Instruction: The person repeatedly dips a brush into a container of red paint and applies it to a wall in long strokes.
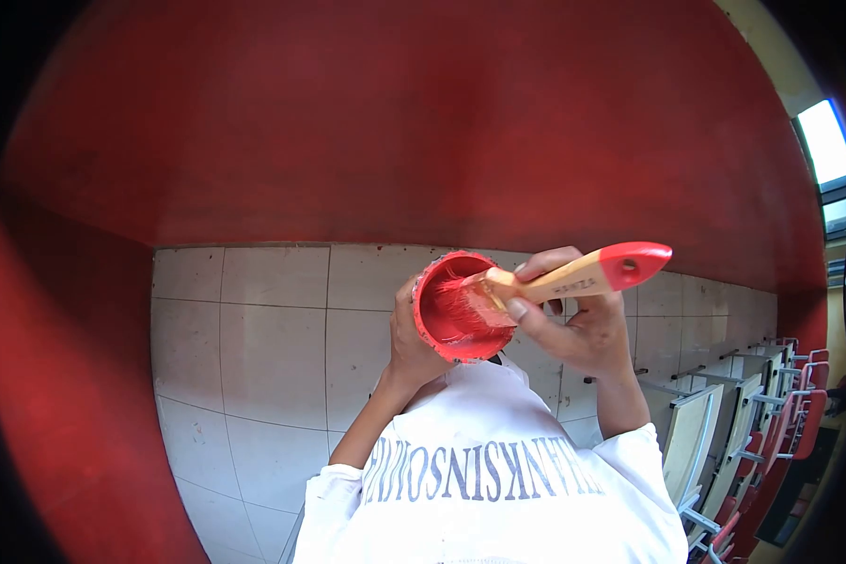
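Left hand [414, 343] wraps a small paint can [456, 305] from its 9 o'clock side, fingers closed round the wall, mouth tilted toward the camera. Can sits at frame centre, just above the white printed shirt [484, 470]. Inside and rim coated red.

Right hand [573, 324] closed on a paintbrush [573, 277], thumb and fingers pinching the pale wooden handle near the ferrule. Red-tipped handle end points to 2 o'clock; bristles [465, 305] lie inside the can, toward 9 o'clock, touching the inner wall, loaded red.

Doing this step well, as I judge it: keep the can steady and tilted no further, or paint may run over the lip onto the shirt below. Dip only the lower part of the bristles, then wipe one face against the rim so the load does not drip. A grip close to the ferrule suits that control.

Surface: red-painted wall [423, 122] fills the top from 10 to 2 o'clock and wraps down the 8 o'clock side; colour looks uneven, darker in patches. Floor of pale tiles [254, 348] below, some scuffing.

Room: rows of folding chairs [724, 442] with red frames at 4 o'clock. Bright window [827, 141] at 2 o'clock.
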A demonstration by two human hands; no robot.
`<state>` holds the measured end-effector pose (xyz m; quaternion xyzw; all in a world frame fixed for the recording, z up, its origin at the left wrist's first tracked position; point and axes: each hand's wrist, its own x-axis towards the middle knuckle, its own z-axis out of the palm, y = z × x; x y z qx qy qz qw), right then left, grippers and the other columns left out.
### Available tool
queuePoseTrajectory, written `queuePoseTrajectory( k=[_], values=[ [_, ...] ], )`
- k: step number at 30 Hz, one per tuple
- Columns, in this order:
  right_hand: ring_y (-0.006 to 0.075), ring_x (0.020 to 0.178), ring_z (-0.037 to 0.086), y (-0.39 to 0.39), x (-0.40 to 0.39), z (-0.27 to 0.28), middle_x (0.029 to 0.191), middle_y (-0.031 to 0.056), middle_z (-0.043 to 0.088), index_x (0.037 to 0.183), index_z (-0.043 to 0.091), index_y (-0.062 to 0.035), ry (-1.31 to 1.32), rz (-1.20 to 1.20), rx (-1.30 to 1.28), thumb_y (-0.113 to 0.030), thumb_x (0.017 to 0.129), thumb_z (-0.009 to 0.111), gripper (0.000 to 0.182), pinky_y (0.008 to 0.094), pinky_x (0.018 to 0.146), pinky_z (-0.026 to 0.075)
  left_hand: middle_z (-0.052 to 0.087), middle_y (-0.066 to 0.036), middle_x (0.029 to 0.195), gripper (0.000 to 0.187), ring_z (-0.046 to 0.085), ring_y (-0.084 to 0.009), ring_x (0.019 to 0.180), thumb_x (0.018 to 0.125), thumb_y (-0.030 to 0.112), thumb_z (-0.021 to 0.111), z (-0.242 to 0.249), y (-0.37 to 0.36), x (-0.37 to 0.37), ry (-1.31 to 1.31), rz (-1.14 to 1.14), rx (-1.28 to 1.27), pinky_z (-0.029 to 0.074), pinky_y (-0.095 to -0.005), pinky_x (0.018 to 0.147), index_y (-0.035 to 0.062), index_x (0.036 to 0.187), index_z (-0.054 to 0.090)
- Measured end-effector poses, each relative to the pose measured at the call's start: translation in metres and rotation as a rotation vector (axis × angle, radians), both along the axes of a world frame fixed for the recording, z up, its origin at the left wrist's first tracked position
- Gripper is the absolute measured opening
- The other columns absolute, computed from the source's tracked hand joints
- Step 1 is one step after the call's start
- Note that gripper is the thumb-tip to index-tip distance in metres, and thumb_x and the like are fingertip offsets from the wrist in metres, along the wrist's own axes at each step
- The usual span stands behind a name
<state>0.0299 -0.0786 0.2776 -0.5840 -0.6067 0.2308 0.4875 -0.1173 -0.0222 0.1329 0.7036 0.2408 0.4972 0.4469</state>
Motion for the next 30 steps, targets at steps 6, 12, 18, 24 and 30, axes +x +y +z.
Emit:
queuePoseTrajectory(
  k=[6, 12, 18, 24, 30],
  values=[
    [0.0061, 0.065, 0.057, -0.006, 0.026, -0.013, 0.082, 0.0058, 0.06, 0.098, 0.053, -0.0027, 0.518, -0.184, -0.131, -0.005, 0.076, 0.062, 0.024, 0.0185, 0.046, 0.041, 0.051, -0.015, 0.116, 0.095, 0.055, -0.0258, 0.102, 0.049, 0.022, 0.088, 0.004, 0.002, 0.009, 0.047, -0.002, 0.007, 0.047, -0.0353, 0.083, 0.0039, 0.123, 0.031],
    [0.0142, 0.065, 0.061, -0.011, 0.044, -0.057, 0.089, 0.0092, 0.061, 0.106, 0.045, -0.0081, 1.195, -0.277, -0.182, -0.016, 0.082, 0.058, 0.029, 0.0238, 0.038, 0.046, 0.053, -0.015, 0.112, 0.094, 0.055, -0.0252, 0.103, 0.049, 0.024, 0.088, 0.019, 0.006, 0.026, 0.085, -0.013, 0.015, 0.047, -0.0351, 0.085, 0.0027, 0.122, 0.032],
    [0.013, 0.072, 0.063, -0.032, 0.063, -0.087, 0.101, 0.0063, 0.061, 0.103, 0.048, -0.0158, 1.568, -0.228, -0.14, -0.018, 0.08, 0.06, 0.027, 0.0212, 0.037, 0.045, 0.051, -0.013, 0.114, 0.087, 0.053, -0.0223, 0.104, 0.053, 0.021, 0.087, 0.031, 0.012, 0.058, 0.118, -0.169, -0.118, 0.043, -0.0337, 0.088, 0.002, 0.12, 0.035],
    [0.021, 0.072, 0.066, -0.038, 0.1, -0.083, 0.097, 0.0116, 0.061, 0.106, 0.047, -0.0114, 1.685, -0.079, 0.137, -0.013, 0.082, 0.056, 0.026, 0.027, 0.043, 0.052, 0.047, -0.011, 0.118, 0.087, 0.05, -0.0219, 0.107, 0.05, 0.011, 0.085, 0.018, 0.029, 0.104, 0.167, -0.301, -0.257, 0.042, -0.0344, 0.09, 0.0032, 0.121, 0.036],
    [0.0233, 0.076, 0.066, -0.04, 0.159, -0.068, 0.093, 0.0133, 0.062, 0.115, 0.045, -0.0071, 1.603, -0.104, 0.384, -0.012, 0.085, 0.051, 0.031, 0.0285, 0.048, 0.056, 0.052, -0.009, 0.112, 0.08, 0.052, -0.0208, 0.103, 0.05, 0.006, 0.083, 0.04, 0.044, 0.176, 0.103, -0.416, -0.255, 0.043, -0.0345, 0.088, 0.0033, 0.118, 0.041]
  ],
)
